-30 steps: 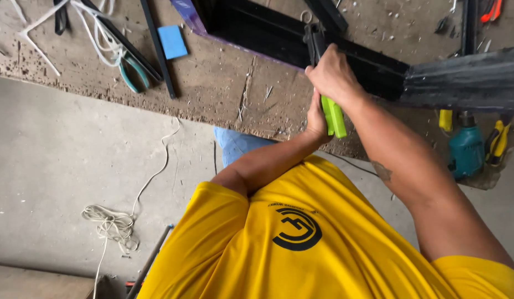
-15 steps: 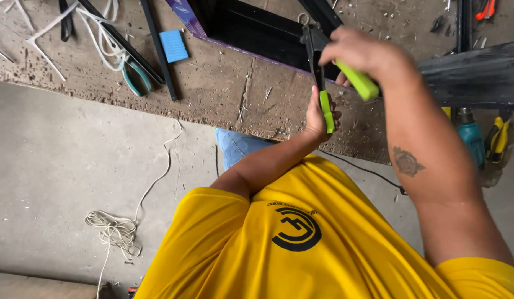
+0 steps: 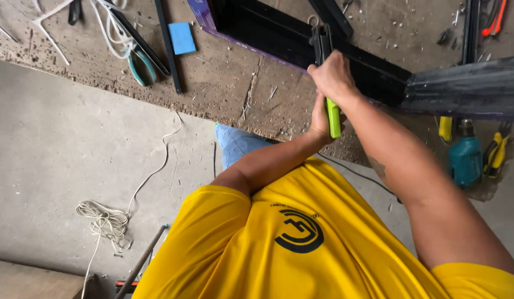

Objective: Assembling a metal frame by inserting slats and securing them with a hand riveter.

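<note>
Both hands close on one green-handled cutter [image 3: 326, 72] at the near edge of the surface [image 3: 223, 83]. The right hand [image 3: 333, 77] wraps the handles in a full grip just below the dark jaws, which meet the black frame [image 3: 301, 41]. The left hand [image 3: 320, 117] holds the lower green handle end, its grip partly hidden behind the tool. Teal pliers [image 3: 139, 65] and a blue pad [image 3: 182, 37] lie toward the surface's far left; a teal drill [image 3: 465, 158] sits at its right edge.

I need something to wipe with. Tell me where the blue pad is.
In the head view, the blue pad lies upper left on the workbench, just right of a black bar and the green-handled pliers.
</note>
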